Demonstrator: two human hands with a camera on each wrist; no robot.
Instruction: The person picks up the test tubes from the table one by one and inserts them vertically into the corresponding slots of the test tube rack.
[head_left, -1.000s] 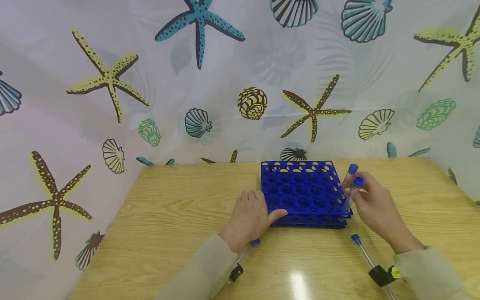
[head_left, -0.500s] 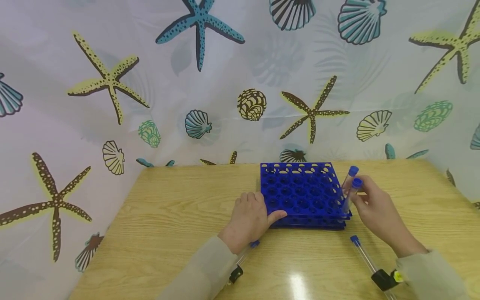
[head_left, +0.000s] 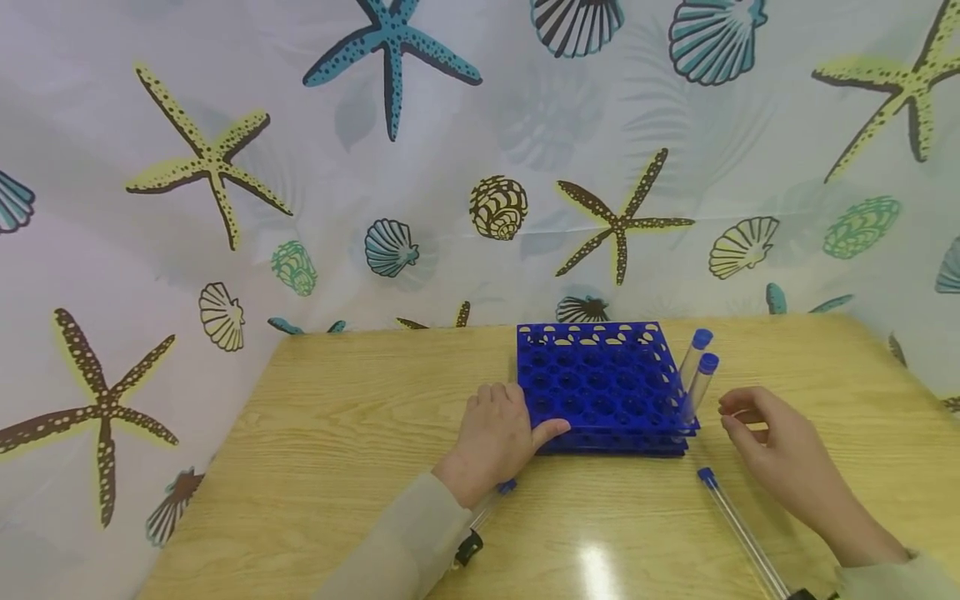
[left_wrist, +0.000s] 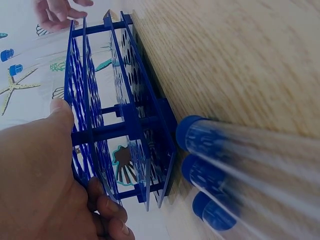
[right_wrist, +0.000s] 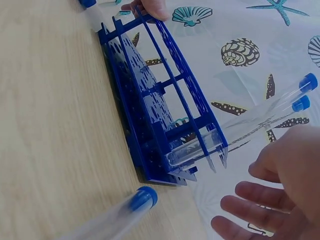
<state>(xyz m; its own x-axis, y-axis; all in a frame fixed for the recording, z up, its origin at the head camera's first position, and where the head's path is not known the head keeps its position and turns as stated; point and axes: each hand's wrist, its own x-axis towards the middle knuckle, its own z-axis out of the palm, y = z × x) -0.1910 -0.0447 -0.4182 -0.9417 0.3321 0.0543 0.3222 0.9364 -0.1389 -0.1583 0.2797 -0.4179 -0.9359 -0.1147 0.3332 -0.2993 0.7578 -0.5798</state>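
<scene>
A blue plastic test tube rack [head_left: 607,430] stands on the wooden table. My left hand [head_left: 495,442] grips its near left corner, thumb over the top front edge and fingers down the left side. Two clear test tubes with blue caps lean outward in holes at the rack's right end, the nearer tube [head_left: 700,387] in front of the farther tube [head_left: 690,357]. Just right of them, my right hand [head_left: 783,458] is empty, fingers loosely bent and apart from the tubes. The right wrist view shows the nearer tube's rounded bottom [right_wrist: 175,158] low inside the rack.
A loose capped tube [head_left: 742,529] lies on the table [head_left: 360,433] at front right. Three more capped tubes lie by the left forearm, their blue caps [left_wrist: 192,132] close to the rack. A curtain [head_left: 450,150] printed with starfish and shells hangs behind the table.
My right hand has let go of the nearer test tube and drawn back to the right and toward me. The tube stays leaning in the rack. My left hand keeps its hold.
</scene>
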